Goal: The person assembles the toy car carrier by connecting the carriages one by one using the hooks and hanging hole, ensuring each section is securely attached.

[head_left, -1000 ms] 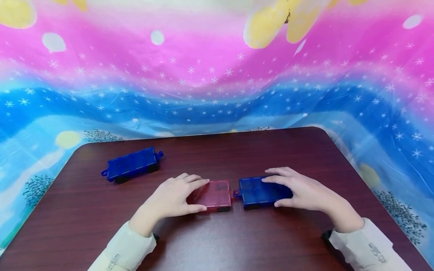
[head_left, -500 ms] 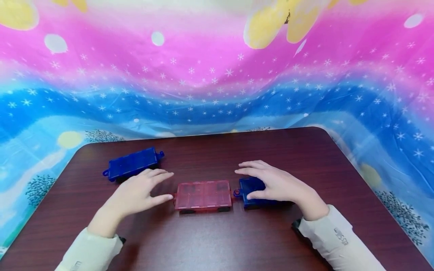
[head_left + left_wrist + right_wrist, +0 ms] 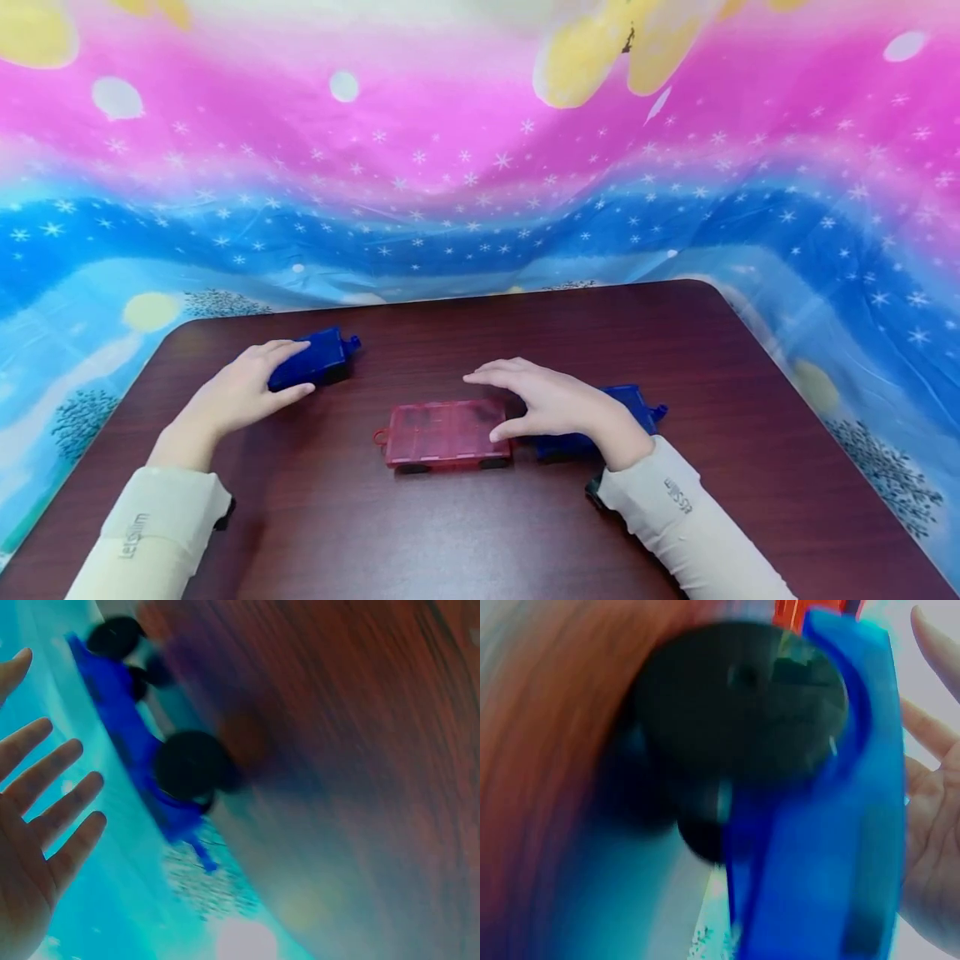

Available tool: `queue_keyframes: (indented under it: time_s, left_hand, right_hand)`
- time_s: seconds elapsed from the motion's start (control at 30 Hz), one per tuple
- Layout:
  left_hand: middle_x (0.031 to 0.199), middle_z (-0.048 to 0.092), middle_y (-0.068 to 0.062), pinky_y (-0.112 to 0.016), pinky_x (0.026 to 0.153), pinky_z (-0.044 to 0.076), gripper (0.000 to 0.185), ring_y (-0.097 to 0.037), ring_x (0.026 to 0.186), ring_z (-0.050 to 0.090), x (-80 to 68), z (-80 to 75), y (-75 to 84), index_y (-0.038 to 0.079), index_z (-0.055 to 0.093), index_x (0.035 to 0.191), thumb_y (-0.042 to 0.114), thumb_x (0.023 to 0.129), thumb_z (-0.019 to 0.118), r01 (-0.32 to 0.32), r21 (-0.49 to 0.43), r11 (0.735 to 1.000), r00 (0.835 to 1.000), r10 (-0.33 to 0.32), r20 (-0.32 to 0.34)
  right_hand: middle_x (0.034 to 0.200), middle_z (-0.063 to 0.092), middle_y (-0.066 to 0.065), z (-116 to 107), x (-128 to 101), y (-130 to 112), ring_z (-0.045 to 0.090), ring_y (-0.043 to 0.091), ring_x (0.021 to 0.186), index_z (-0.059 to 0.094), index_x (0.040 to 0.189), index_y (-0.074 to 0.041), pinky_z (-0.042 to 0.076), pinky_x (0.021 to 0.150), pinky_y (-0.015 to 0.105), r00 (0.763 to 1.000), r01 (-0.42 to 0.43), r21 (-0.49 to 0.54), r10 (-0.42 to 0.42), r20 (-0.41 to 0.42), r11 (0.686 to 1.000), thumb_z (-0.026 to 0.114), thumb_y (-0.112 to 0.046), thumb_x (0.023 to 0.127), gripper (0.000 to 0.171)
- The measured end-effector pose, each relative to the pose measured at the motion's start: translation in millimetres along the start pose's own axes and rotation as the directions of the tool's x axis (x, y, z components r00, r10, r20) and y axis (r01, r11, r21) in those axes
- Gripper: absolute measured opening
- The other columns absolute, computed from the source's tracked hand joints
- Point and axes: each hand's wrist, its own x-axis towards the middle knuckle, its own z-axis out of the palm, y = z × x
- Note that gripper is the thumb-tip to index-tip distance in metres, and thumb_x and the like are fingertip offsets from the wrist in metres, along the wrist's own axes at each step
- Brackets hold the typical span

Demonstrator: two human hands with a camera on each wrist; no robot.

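Note:
A see-through red toy train car stands on black wheels mid-table, a loop at its left end. Right of it is a blue toy train car, partly behind my right hand, which hovers with spread fingers over where the two cars meet; the coupling is hidden. In the right wrist view my palm is beside that blue car, fingers straight. Farther left, my left hand is over another blue toy train car, covering its left end. The left wrist view shows its fingers apart from this car.
The brown wooden table has rounded far corners. Behind it and along its sides hangs a pink and blue patterned cloth. The far left blue car sits near the table's back left corner.
My left hand has left the red car and moved left to the far blue car. My right hand has let go of the right blue car and shifted left. The cars have stayed put.

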Motion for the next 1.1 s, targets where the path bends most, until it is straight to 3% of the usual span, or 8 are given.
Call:
queue_keyframes:
  time_s: [0.13,0.27,0.6,1.1]
  left_hand:
    - [0.138,0.039,-0.023,-0.064,0.096,0.033,0.076,-0.044,0.125,0.035,5.8,3.1,-15.5,0.005,0.037,0.140,0.050,0.084,0.060,0.026,-0.036,0.999,1.000,-0.026,0.002]
    - [0.141,0.035,-0.025,-0.065,0.097,0.031,0.079,-0.046,0.127,0.032,14.5,9.8,-21.8,0.004,0.033,0.142,0.049,0.084,0.061,0.009,-0.060,0.998,1.000,-0.008,0.016]
    - [0.141,0.032,-0.028,-0.064,0.099,0.030,0.082,-0.048,0.128,0.029,30.9,20.7,-29.6,0.002,0.031,0.142,0.045,0.082,0.066,0.010,-0.046,0.999,0.998,-0.007,0.069]
    - [0.135,0.039,-0.027,-0.063,0.093,0.036,0.079,-0.046,0.119,0.039,34.5,17.7,-26.3,0.004,0.036,0.141,0.042,0.079,0.069,0.005,-0.049,0.999,0.995,0.000,0.097]
  right_hand:
    - [0.144,0.038,-0.007,5,8,-4,0.035,0.011,0.130,0.037,0.142,-0.028,0.038,0.104,0.037,0.999,0.014,0.030,-0.015,0.032,0.999,0.067,-0.045,0.080,0.071]
    - [0.142,0.039,-0.007,10,16,-9,0.038,0.011,0.128,0.036,0.142,-0.029,0.040,0.102,0.037,0.998,0.025,0.024,-0.026,0.059,0.999,0.068,-0.047,0.079,0.073]
    - [0.138,0.043,-0.009,20,25,-21,0.044,0.010,0.122,0.037,0.141,-0.032,0.042,0.099,0.036,0.990,0.040,0.006,-0.041,0.137,0.999,0.070,-0.047,0.077,0.073]
    - [0.135,0.044,-0.007,22,27,-24,0.046,0.011,0.118,0.040,0.139,-0.031,0.043,0.097,0.035,0.986,0.055,-0.040,-0.048,0.162,0.998,0.071,-0.041,0.078,0.069]
